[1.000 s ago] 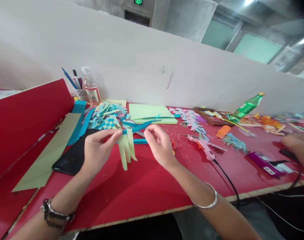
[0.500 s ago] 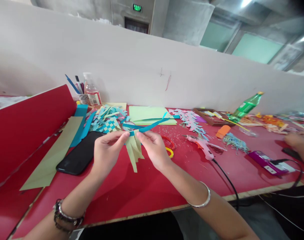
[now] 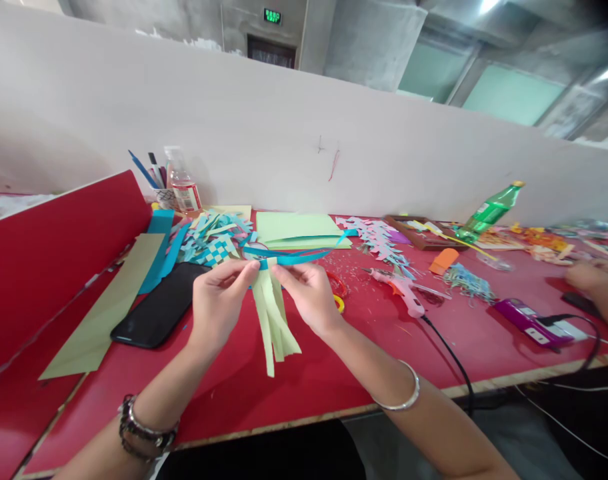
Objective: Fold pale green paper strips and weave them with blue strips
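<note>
Pale yellow-green paper strips [image 3: 273, 320] hang down between my hands, joined at the top to blue paper strips [image 3: 309, 256]. My left hand [image 3: 223, 293] is closed, thumb and forefinger pinching the left side of this join. On the other side my right hand [image 3: 309, 293] pinches it in the same way. The loose ends of the blue strips stick out to the right, beyond my right fingers. Both hands are held above the red table. Behind my left hand lies a pile of cut blue, green and pink paper pieces [image 3: 217, 230], with a blue checked weave among them.
A black phone [image 3: 154, 310] and a long olive paper strip [image 3: 101, 307] lie at left. Rightward are scissors [image 3: 338, 303], a pink glue gun [image 3: 399, 288] with a cord, a purple power strip [image 3: 527, 323] and a green bottle [image 3: 491, 212]. Another person's hand [image 3: 591, 277] is at far right.
The hanging yellow-green strips now reach lower and spread apart more. The blue strips' free ends have dropped a little. Both my hands keep their pinch.
</note>
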The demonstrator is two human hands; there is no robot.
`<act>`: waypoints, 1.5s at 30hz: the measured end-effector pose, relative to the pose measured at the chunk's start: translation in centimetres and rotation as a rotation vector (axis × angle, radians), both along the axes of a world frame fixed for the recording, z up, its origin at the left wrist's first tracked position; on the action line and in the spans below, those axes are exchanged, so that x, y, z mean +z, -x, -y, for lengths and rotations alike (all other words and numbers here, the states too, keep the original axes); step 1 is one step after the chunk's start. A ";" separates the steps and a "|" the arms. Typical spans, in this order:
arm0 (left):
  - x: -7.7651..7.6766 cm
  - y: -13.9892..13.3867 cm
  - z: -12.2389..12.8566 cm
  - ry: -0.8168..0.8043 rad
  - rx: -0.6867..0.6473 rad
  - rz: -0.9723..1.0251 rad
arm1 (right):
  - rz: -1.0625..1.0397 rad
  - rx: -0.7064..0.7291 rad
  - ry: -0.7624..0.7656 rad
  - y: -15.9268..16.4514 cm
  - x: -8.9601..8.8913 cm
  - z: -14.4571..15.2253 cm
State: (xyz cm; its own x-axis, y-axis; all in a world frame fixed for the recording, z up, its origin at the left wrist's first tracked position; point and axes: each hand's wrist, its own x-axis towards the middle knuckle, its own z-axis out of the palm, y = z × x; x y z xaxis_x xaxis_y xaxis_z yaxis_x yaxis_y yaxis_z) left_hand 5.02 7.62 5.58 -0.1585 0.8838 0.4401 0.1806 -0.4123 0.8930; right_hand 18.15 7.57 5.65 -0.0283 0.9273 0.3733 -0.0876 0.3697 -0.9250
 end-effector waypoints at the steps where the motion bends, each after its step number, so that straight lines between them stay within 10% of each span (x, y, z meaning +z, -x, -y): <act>1: 0.0 0.0 0.0 0.003 0.001 0.000 | 0.015 0.011 -0.014 -0.1 0.0 0.0; 28: 0.3 -0.4 0.5 0.127 -0.061 0.016 | 0.041 0.078 0.090 -1.0 0.6 0.1; 45: -0.1 1.8 2.8 0.200 -0.321 -0.486 | 0.829 0.276 -0.070 -4.7 2.3 0.6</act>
